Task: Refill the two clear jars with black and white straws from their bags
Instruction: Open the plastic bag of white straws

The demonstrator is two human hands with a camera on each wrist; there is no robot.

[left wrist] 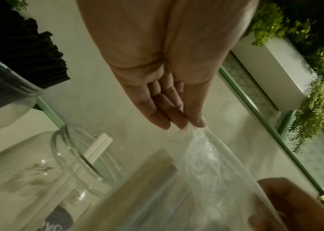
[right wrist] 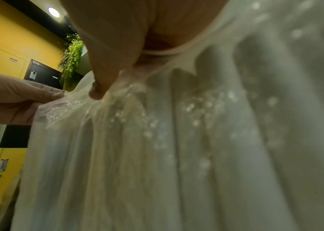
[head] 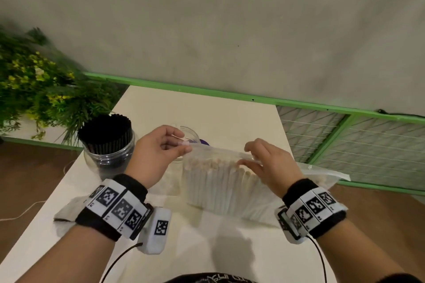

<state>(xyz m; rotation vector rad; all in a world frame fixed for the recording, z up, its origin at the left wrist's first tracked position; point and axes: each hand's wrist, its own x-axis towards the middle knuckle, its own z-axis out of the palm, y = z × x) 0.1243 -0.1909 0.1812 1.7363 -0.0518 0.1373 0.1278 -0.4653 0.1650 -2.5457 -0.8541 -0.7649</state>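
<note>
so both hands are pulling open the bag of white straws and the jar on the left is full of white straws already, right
Not quite. The jar on the left is full of black straws, as the head view shows. The rest holds: left hand and right hand both pinch the top of the bag of white straws.

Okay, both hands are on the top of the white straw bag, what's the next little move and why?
Probably pull the bag's mouth apart. The left hand and right hand pinch the top edge of the bag of white straws, which looks closed, and the clear jar beside it holds only a couple of white straws.
</note>
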